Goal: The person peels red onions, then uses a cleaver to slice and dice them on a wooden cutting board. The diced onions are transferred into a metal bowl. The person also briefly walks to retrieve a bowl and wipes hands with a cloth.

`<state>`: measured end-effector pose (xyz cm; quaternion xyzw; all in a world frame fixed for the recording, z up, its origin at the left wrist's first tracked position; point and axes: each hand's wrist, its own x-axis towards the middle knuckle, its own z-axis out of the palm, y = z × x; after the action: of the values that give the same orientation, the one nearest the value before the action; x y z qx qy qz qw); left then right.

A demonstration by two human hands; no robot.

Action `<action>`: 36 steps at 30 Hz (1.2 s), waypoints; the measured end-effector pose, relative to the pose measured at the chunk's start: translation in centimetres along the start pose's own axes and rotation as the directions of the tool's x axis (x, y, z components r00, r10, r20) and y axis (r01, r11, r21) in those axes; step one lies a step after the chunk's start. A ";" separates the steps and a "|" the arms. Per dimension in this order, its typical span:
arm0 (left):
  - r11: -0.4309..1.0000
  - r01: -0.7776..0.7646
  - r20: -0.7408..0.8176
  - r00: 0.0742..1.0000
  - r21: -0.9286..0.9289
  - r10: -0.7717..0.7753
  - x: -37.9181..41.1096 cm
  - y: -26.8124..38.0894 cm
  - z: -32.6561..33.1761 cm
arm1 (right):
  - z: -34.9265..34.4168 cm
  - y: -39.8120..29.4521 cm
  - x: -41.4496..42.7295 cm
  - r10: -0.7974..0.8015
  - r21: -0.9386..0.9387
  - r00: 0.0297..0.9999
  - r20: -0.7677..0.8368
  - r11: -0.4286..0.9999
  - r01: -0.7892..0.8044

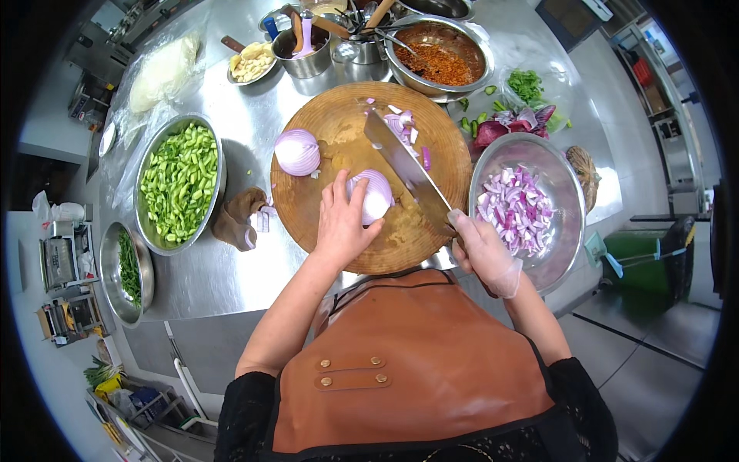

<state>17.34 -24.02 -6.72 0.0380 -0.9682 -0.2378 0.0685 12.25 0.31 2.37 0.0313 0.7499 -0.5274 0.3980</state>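
Observation:
A red onion half (378,193) rests on the round wooden chopping board (312,213), and my bare left hand (343,216) steadies it with fingers and thumb against its side. My right hand (482,248), in a clear disposable glove, grips the handle of a cleaver (407,170). The blade slants over the board, to the right of that onion half and apart from it. Beyond the blade lie chopped onion pieces (402,124). Another peeled onion half (297,152) sits at the board's left edge. Diced red onion (514,211) partly fills a steel bowl (568,185) beside my right hand.
Left of the board stand a bowl of chopped green vegetable (180,185), a smaller bowl of cut greens (128,268) and a brown cloth (234,216). Behind are peeled garlic (254,63), a utensil pot (309,66) and a chili-mixture bowl (441,63). Onion skins (502,130) lie right.

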 end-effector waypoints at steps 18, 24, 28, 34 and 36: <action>0.982 0.027 -0.170 0.984 -0.187 -0.059 -0.2 -1.5 2.1 | 1.4 -1.4 -1.1 -0.080 -0.497 0.986 0.144 0.856 0.142; 0.983 -0.012 -0.150 0.989 -0.183 -0.016 -1.1 -2.1 2.4 | 4.4 -1.7 5.3 -0.166 -0.606 0.973 0.158 0.762 0.228; 0.976 0.019 -0.224 0.972 -0.215 -0.068 -3.5 -3.2 3.3 | 4.4 -1.5 4.9 -0.049 -0.464 0.994 0.093 0.881 0.087; 0.969 0.019 -0.282 0.955 -0.246 -0.090 -3.8 -4.0 4.0 | 3.1 -2.3 -0.1 -0.074 -0.446 0.988 0.139 0.886 0.129; 0.965 0.011 -0.295 0.951 -0.262 -0.091 -3.7 -4.1 4.3 | 2.7 -2.2 -1.1 -0.084 -0.476 0.985 0.154 0.867 0.148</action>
<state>20.55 -25.26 -12.82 0.0900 -0.9055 -0.3546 0.2151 13.50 -2.44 4.40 -0.1487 0.8316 -0.3462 0.4079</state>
